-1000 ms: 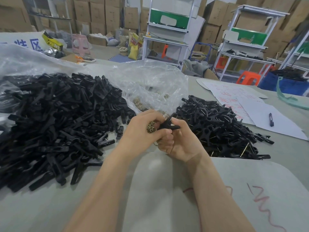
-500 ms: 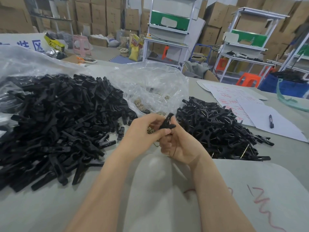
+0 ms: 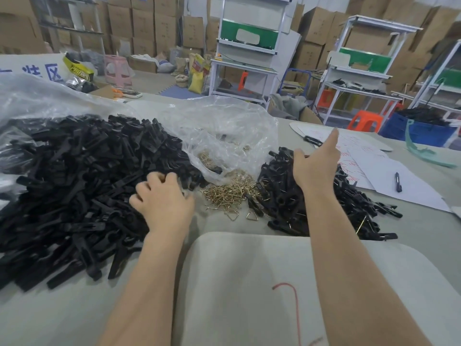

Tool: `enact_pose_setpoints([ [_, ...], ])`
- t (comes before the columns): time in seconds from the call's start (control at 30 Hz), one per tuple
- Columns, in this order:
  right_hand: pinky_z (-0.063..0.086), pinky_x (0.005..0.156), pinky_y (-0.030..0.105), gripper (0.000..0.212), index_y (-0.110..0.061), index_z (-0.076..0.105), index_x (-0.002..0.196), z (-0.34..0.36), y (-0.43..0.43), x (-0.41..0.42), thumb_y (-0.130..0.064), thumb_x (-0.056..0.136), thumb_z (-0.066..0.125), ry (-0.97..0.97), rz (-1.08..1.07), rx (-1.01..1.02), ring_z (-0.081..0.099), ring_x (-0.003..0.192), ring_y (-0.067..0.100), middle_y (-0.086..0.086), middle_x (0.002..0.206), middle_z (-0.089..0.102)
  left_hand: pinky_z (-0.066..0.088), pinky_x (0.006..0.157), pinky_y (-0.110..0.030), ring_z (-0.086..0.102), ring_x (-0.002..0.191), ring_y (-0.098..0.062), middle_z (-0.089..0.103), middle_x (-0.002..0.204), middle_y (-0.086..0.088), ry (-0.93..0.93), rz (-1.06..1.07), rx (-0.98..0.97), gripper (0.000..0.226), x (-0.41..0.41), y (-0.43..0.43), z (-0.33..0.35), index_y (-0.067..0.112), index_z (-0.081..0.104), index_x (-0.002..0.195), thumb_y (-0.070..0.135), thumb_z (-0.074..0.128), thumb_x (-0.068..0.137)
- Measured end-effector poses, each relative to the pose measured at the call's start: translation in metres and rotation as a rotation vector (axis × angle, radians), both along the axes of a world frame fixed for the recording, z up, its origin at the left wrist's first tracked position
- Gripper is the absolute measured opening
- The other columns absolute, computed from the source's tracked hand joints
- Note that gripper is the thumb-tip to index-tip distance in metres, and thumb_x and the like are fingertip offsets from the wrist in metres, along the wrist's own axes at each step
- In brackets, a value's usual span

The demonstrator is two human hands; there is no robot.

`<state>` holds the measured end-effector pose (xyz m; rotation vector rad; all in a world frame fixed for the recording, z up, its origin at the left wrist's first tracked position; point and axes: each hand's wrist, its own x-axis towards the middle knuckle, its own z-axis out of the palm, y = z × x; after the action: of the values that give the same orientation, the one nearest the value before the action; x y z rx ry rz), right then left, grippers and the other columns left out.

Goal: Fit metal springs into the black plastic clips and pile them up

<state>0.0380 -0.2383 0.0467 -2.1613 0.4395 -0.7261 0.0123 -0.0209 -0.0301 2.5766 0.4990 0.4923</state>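
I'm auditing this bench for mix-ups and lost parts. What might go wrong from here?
1. A black clip shows past the open right hand, over the white sheets and beyond the right pile; it may end up stray.
2. Loose springs touch that pile's edge and could get buried in it.
3. The left hand digs into the large pile; parts may slide toward the table edge.

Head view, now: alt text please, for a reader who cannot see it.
A person's left hand reaches into a large pile of black plastic clip parts while the right hand stretches open above a smaller clip pile; loose gold metal springs lie between them.
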Motion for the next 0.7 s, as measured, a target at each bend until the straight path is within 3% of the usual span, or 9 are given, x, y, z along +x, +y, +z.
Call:
enact_pose_setpoints([
  [0.07, 0.027, 0.109, 0.043, 0.077, -0.019, 0.001, 0.153, -0.006, 0.009, -0.004, -0.018, 0.095, 0.052, 0.075, -0.019, -0.111, 0.026, 0.136, 0.039, 0.020, 0.156, 0.009, 0.025, 0.100, -0.042, 0.034, 0.122, -0.033, 0.044, 0.132, -0.007, 0.155, -0.005, 0.086, 0.037, 0.000, -0.002, -0.005, 0.024, 0.056, 0.123, 0.038, 0.056, 0.089],
  [0.13, 0.037, 0.103, 0.035, 0.067, -0.017, 0.017, 0.151, -0.019, 0.027, -0.010, -0.018, 0.094, 0.054, 0.093, 0.102, -0.193, 0.041, 0.127, 0.030, 0.016, 0.148, 0.030, 0.026, 0.097, -0.041, 0.038, 0.119, -0.031, 0.049, 0.125, -0.006, 0.192, -0.032, 0.138, 0.027, 0.001, -0.004, -0.008, 0.027, 0.059, 0.118, 0.032, 0.050, 0.093],
  [0.23, 0.044, 0.077, 0.014, 0.038, -0.013, 0.052, 0.131, -0.037, 0.058, -0.018, -0.017, 0.094, 0.055, 0.164, 0.465, -0.177, 0.060, 0.089, 0.008, 0.002, 0.111, 0.065, 0.028, 0.092, -0.039, 0.047, 0.112, -0.027, 0.052, 0.115, -0.004, 0.176, -0.075, 0.105, 0.024, 0.005, -0.002, -0.011, 0.032, 0.062, 0.111, 0.022, 0.052, 0.091],
  [0.37, 0.039, 0.082, 0.017, 0.027, -0.014, 0.066, 0.116, -0.052, 0.087, -0.020, -0.015, 0.091, 0.055, 0.266, 0.632, -0.229, 0.062, 0.101, 0.018, 0.005, 0.108, 0.069, 0.039, 0.090, -0.037, 0.056, 0.107, -0.025, 0.061, 0.114, -0.002, 0.080, -0.195, -0.070, 0.019, 0.006, 0.001, -0.008, 0.030, 0.064, 0.106, 0.023, 0.056, 0.090],
  [0.43, 0.043, 0.087, 0.021, 0.027, -0.014, 0.066, 0.115, -0.054, 0.091, -0.019, -0.013, 0.090, 0.056, 0.242, 0.646, -0.146, 0.063, 0.101, 0.019, 0.006, 0.106, 0.070, 0.046, 0.083, -0.029, 0.060, 0.096, -0.018, 0.065, 0.106, 0.000, -0.047, -0.322, -0.282, 0.015, 0.007, -0.002, -0.004, 0.028, 0.065, 0.099, 0.021, 0.061, 0.087],
  [0.5, 0.049, 0.093, 0.033, 0.026, -0.012, 0.064, 0.116, -0.054, 0.088, -0.018, -0.015, 0.091, 0.058, 0.205, 0.657, 0.037, 0.064, 0.099, 0.023, 0.008, 0.105, 0.069, 0.042, 0.071, -0.008, 0.059, 0.083, -0.005, 0.066, 0.099, 0.004, -0.166, -0.451, -0.453, 0.016, 0.006, -0.010, 0.001, 0.029, 0.065, 0.094, 0.016, 0.063, 0.085],
  [0.57, 0.053, 0.089, 0.040, 0.029, -0.010, 0.061, 0.118, -0.053, 0.082, -0.018, -0.019, 0.091, 0.062, 0.172, 0.636, 0.209, 0.066, 0.094, 0.022, 0.009, 0.103, 0.068, 0.037, 0.068, -0.001, 0.055, 0.080, 0.002, 0.063, 0.097, 0.005, -0.224, -0.526, -0.478, 0.021, 0.005, -0.022, 0.003, 0.029, 0.066, 0.096, 0.013, 0.062, 0.083],
  [0.63, 0.057, 0.079, 0.032, 0.031, -0.008, 0.059, 0.119, -0.054, 0.074, -0.018, -0.017, 0.090, 0.064, 0.146, 0.601, 0.254, 0.066, 0.084, 0.015, 0.006, 0.095, 0.067, 0.037, 0.069, -0.002, 0.054, 0.080, 0.001, 0.062, 0.097, 0.006, -0.210, -0.557, -0.491, 0.025, 0.003, -0.031, 0.003, 0.032, 0.067, 0.097, 0.013, 0.064, 0.079],
  [0.7, 0.058, 0.072, 0.027, 0.033, -0.010, 0.055, 0.122, -0.056, 0.064, -0.021, -0.010, 0.090, 0.063, 0.165, 0.611, 0.343, 0.068, 0.083, 0.015, 0.006, 0.097, 0.068, 0.047, 0.074, -0.014, 0.058, 0.077, -0.005, 0.069, 0.092, -0.001, -0.146, -0.605, -0.626, 0.027, 0.002, -0.035, 0.002, 0.034, 0.069, 0.089, 0.012, 0.064, 0.077],
])
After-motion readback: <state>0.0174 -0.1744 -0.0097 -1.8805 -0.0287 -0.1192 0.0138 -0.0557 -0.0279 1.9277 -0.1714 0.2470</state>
